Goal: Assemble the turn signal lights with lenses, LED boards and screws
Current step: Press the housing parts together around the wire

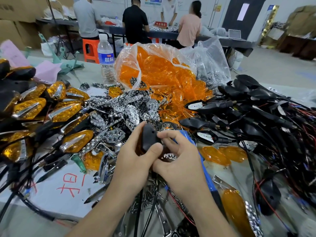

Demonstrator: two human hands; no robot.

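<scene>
Head view: at nine o'clock of your hands, finished lights [65,112] with amber lenses and chrome trim lie piled out to the left border, their black wires trailing toward you. At seven o'clock a white sheet [51,194] with red writing gives the one bare patch near you, and wires loop across its near edge. At twelve o'clock a heap of chrome reflectors [132,115] crowds right up to your fingers. Behind it stand a water bottle [105,60] at eleven and an open plastic bag of orange lenses [126,62] at twelve.

Your left hand [135,161] grips the black housing [149,139] from below, thumb laid across its back, just above the clutter at centre. Your right hand [177,156] curls against the housing's right edge, forefinger on it. Under that wrist a blue tool [208,178] lies slanting toward five o'clock, and screws [150,196] are scattered at six. At three o'clock loose orange lenses [216,155] lie just beside the tool. Beyond them black housings with wires [253,93] fill the table to the right border.
</scene>
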